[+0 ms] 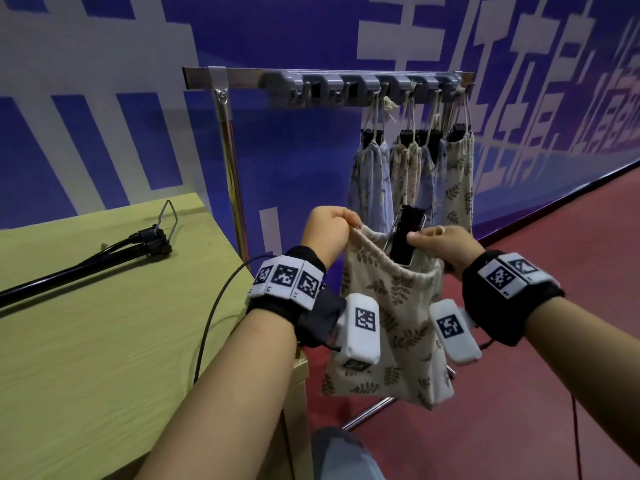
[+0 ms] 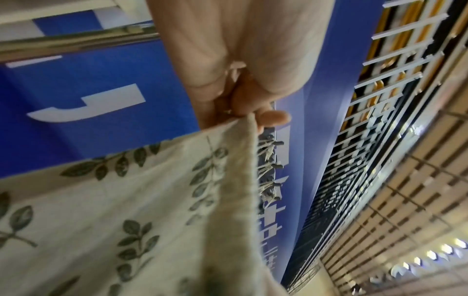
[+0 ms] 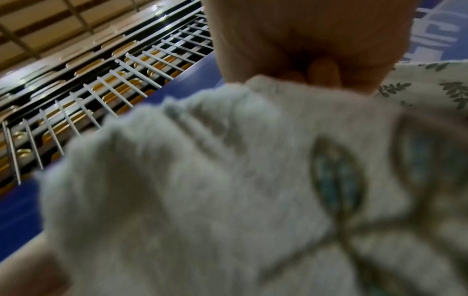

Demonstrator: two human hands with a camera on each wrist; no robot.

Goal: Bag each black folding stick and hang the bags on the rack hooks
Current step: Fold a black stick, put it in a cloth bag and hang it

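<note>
I hold a cream drawstring bag (image 1: 391, 317) with a green leaf print in the air before the rack. My left hand (image 1: 330, 226) pinches the left corner of its mouth; the left wrist view shows the cloth hem (image 2: 243, 152) caught between finger and thumb. My right hand (image 1: 440, 242) grips the right side of the mouth, cloth bunched under it (image 3: 228, 160). A folded black stick (image 1: 405, 239) stands in the bag, its top poking out. Another black folding stick (image 1: 104, 261) lies on the table. Several filled bags (image 1: 415, 168) hang from the rack hooks (image 1: 367, 90).
A yellow-green table (image 1: 104, 341) fills the left, a black cable (image 1: 214, 313) draped over its edge. The chrome rack post (image 1: 230, 168) stands beside the table corner. Hooks at the rack's left end are bare. Red floor (image 1: 554, 410) lies right; a blue banner wall stands behind.
</note>
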